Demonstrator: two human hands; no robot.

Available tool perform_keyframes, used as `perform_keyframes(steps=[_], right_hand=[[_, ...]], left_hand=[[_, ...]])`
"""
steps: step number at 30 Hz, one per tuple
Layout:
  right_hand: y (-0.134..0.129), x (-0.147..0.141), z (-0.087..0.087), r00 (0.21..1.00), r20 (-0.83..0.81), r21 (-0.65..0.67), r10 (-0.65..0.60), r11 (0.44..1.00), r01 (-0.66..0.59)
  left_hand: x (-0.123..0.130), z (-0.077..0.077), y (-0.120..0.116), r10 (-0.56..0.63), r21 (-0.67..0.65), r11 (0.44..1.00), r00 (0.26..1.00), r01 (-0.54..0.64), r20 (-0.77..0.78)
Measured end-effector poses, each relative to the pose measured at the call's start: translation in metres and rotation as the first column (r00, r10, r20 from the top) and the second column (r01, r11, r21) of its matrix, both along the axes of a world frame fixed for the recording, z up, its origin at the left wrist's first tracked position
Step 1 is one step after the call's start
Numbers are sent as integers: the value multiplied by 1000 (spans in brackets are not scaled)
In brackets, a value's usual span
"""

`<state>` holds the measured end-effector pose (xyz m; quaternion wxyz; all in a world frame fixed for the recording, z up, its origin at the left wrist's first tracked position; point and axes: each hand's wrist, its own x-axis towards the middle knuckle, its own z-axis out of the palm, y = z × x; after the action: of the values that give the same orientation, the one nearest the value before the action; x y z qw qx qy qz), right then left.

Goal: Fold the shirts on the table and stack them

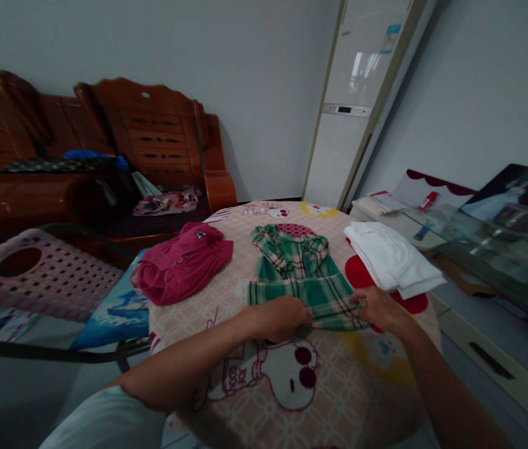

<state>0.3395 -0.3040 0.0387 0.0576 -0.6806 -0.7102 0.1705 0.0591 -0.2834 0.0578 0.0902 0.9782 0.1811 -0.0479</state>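
A green plaid shirt (303, 288) lies partly folded in the middle of the round table, its collar end pointing away from me. Over its near left part, my left hand (281, 318) is closed on the fabric, with the fingertips mostly hidden. At the near right corner, my right hand (376, 307) pinches the shirt's edge between thumb and fingers. To the left rests a folded dark pink shirt (184, 262). Folded white clothing (389, 255) sits to the right, just beyond my right hand.
A patterned cloth (338, 386) covers the table. At left stand a pink woven chair (53, 268) with a blue cushion (121, 315) and wooden seats (151, 137). A glass-topped cabinet (488, 249) borders the right side; a tall white air conditioner (343, 131) stands behind.
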Motion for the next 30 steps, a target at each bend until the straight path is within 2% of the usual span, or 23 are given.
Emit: perform_keyframes(steps=[5,7,9,10,11,13,14,15,17,19,20,22,25,30], right_hand=[[-8,-1,3,982,98,-32,162,987,-160],[-3,-5,7,981,99,-1,165,986,-166],[9,-11,12,988,83,58,132,989,-137],[17,-15,15,991,75,98,109,988,-116],[26,-18,18,994,64,145,87,985,-95],[46,-27,23,998,47,246,47,968,-57],[58,-31,25,999,40,289,27,956,-37],[69,-35,28,999,37,321,1,947,-13],[93,-43,32,996,36,358,-79,932,61],[116,-51,34,987,22,386,-157,912,136],[127,-54,34,983,7,395,-182,904,165],[147,-61,30,979,-29,403,-201,894,195],[172,-66,14,979,-57,393,-197,897,203],[192,-67,-23,991,-3,350,-133,928,126]], left_hand=[[0,6,-9,-146,-88,986,989,143,-29],[-3,14,-4,-182,-178,968,983,177,-14],[-7,23,13,-175,-283,942,984,180,44],[-10,26,27,-133,-322,934,987,155,87],[-12,28,44,-37,-328,941,988,85,150],[-17,26,86,222,-272,952,934,-144,281],[-20,22,108,375,-246,921,862,-304,341],[-23,16,130,519,-236,855,760,-462,392],[-28,0,167,729,-242,655,513,-716,454],[-33,-17,194,805,-268,507,339,-819,486],[-34,-25,204,824,-284,455,278,-844,494],[-36,-38,218,840,-302,397,210,-867,501],[-35,-50,234,847,-287,381,208,-879,489],[-25,-57,249,864,-223,417,308,-881,398]])
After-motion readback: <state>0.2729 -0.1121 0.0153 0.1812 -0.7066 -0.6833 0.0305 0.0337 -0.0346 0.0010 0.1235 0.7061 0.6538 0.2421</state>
